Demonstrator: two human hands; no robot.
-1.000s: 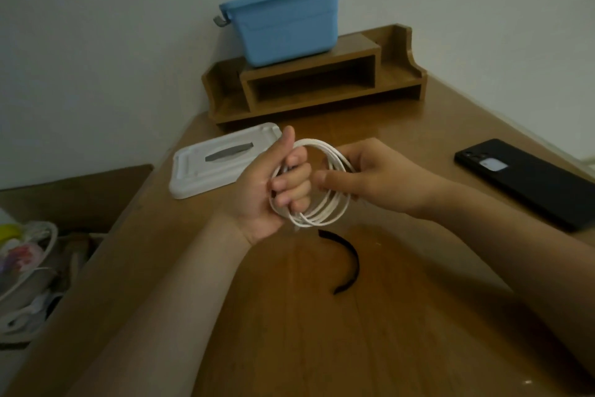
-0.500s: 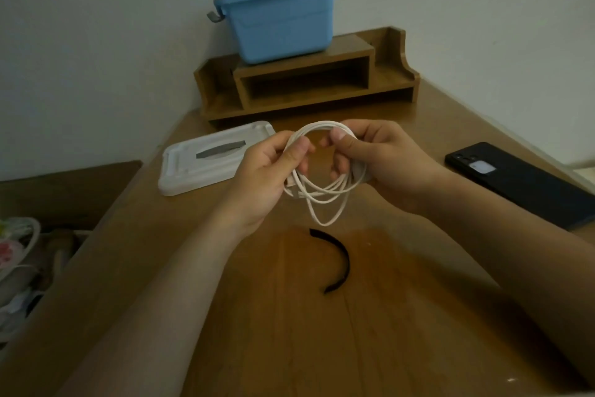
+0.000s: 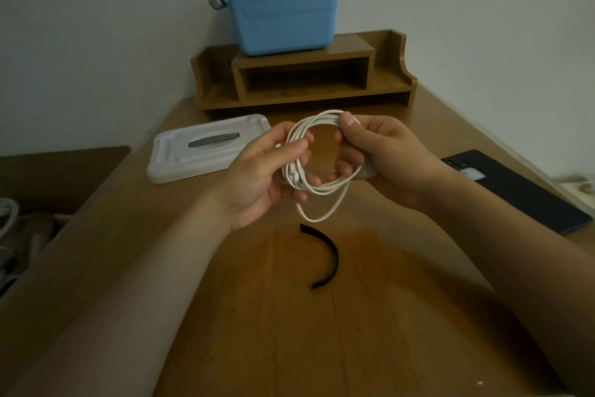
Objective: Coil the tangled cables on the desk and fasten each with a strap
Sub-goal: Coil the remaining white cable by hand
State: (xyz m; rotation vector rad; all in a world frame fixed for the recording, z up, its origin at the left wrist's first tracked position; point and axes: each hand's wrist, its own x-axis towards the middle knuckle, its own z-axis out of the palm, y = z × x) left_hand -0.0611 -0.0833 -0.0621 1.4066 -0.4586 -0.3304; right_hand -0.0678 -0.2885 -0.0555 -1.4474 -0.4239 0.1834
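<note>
Nearest item on the worktop (image 3: 354,332) is the black strap (image 3: 331,255), lying loose in a curve, unfastened, at 6 o'clock just below the hands and touching neither. Above it, the white cable (image 3: 322,190) is held clear of the worktop as a rough coil. The left hand (image 3: 257,177) grips the 9 o'clock side with fingers curled round the strands. The right hand (image 3: 386,155) holds the 1–3 o'clock side, thumb pinching at the top and fingers hooked through the loop. The coil isn't tidy: one turn sags out at 6 o'clock, lower than the rest. My read: coiling is nearly done on this cable, strapping not started. For the next move, tuck the slack turn back into the bundle, hand the whole coil to one hand, then free the other to pick up the strap and wrap it across all the strands. The risk is turns springing loose at the handover. Further out there's a white lid (image 3: 206,155) at 10 o'clock and a dark phone (image 3: 515,190) at 3 o'clock. At 12 o'clock by the wall is a wooden shelf unit (image 3: 302,75) with a blue bin (image 3: 283,17) on top.
</note>
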